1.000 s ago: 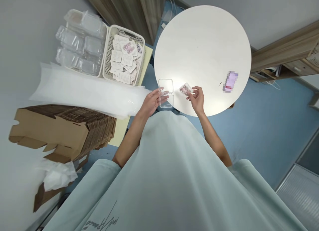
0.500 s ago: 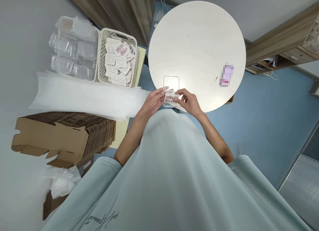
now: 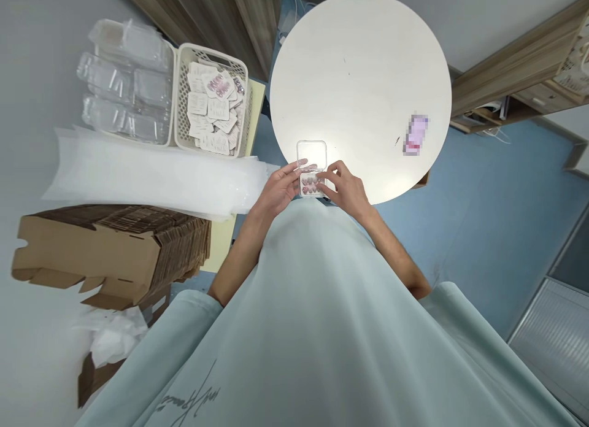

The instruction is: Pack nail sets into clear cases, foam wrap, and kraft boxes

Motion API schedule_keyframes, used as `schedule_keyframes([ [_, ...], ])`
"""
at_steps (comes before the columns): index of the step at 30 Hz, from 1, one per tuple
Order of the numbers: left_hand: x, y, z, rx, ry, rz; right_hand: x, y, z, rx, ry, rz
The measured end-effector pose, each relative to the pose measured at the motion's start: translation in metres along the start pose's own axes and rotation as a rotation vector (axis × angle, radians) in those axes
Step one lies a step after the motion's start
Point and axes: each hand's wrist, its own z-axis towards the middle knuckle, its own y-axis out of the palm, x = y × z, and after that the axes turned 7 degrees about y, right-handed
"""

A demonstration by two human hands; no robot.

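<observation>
Held in my left hand (image 3: 280,189) is a small clear plastic box (image 3: 311,142), its lid standing up on the far side. My left fingers grip the box's left side. A white card (image 3: 309,192) with rows of glossy pink oval pieces, like false nails, lies in the lower half. My right hand (image 3: 346,189) is at the card's right edge, index finger and thumb closed on it. The box is at the near rim of the round white table (image 3: 359,65), just in front of my shirt.
On the left, a white basket (image 3: 181,102) holds many similar cards. Beside it are clear plastic boxes (image 3: 108,80), a white plastic sheet stack (image 3: 151,178) and flattened cardboard boxes (image 3: 92,246). A blurred lilac item (image 3: 416,134) lies at the table's right.
The card has gone from tilted to lying flatter inside the box, with my right fingers still at its right edge. The whole view has shifted slightly.
</observation>
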Motion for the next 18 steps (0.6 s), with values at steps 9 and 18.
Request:
schedule_keyframes([
  [9, 0.005, -0.003, -0.006, -0.088, -0.038, 0.015, 0.002, -0.003, 0.035, 0.227, 0.335, 0.511],
  [18, 0.002, -0.012, -0.010, -0.132, -0.076, -0.011, 0.001, 0.008, 0.063, 0.138, 0.374, 0.693],
])
